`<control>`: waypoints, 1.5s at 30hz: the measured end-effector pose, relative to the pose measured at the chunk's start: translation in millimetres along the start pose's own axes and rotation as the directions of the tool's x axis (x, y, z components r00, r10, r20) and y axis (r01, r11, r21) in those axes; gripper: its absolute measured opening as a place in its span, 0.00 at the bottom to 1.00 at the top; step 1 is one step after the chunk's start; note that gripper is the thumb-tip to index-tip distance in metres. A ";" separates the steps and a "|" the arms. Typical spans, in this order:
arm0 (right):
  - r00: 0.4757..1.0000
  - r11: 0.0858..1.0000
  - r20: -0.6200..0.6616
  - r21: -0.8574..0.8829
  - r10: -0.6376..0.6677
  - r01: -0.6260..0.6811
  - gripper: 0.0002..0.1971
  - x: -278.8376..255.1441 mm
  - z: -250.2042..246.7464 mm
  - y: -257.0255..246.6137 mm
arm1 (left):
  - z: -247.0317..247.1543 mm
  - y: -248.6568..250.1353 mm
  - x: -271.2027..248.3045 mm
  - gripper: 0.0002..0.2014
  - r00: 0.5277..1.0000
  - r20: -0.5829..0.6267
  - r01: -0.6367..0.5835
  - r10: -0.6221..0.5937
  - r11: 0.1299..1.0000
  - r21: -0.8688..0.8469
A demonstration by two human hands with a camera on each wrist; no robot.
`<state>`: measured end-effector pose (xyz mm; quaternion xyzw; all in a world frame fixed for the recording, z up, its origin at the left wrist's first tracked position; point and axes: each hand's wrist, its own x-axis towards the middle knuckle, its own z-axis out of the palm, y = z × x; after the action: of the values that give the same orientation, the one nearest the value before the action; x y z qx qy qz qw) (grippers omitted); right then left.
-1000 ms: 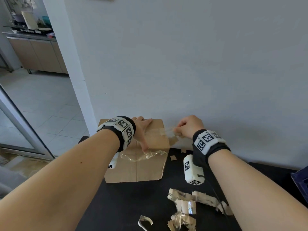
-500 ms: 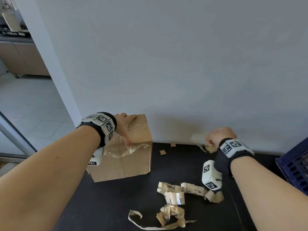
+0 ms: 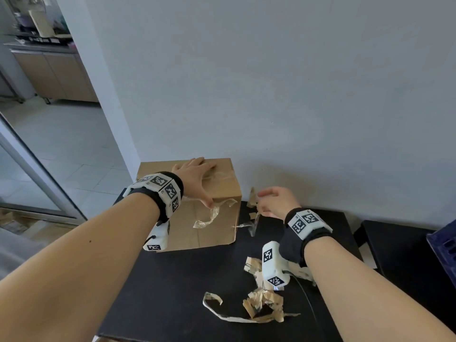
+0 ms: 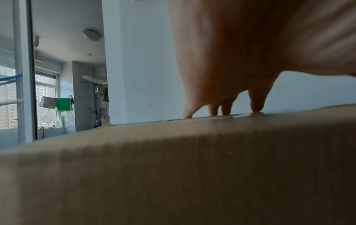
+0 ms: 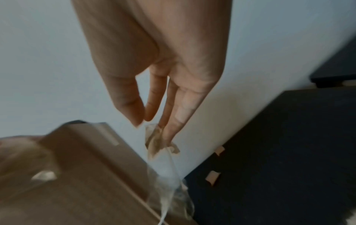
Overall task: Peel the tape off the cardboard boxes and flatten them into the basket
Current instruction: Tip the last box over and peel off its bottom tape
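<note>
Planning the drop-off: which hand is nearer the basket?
Right. The right hand, tape hanging from it, is just right of the box; the basket sits farther right. The left hand rests on the box top, farther away.

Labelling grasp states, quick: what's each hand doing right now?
Left hand: open, fingers flat on the cardboard box.
Right hand: pinching a peeled tape strip at its fingertips.

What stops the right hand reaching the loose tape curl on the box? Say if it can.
Probably yes: nothing stands between the right hand and the tape curl on the box. But it holds a peeled strip, and the left hand rests beside it.
</note>
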<state>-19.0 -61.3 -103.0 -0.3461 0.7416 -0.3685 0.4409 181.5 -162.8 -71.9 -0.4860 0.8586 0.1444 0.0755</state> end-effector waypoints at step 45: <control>0.939 0.958 -0.236 0.201 0.252 -0.206 0.09 -12.4 -51.6 93.2 | 62.7 156.6 22.6 0.38 0.875 0.300 -0.362 0.381 0.925 -0.120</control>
<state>-78.9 7.1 -159.9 -0.1664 0.7932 -0.4197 0.4087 35.0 -84.9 -110.0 -0.2846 0.9077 0.2581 0.1690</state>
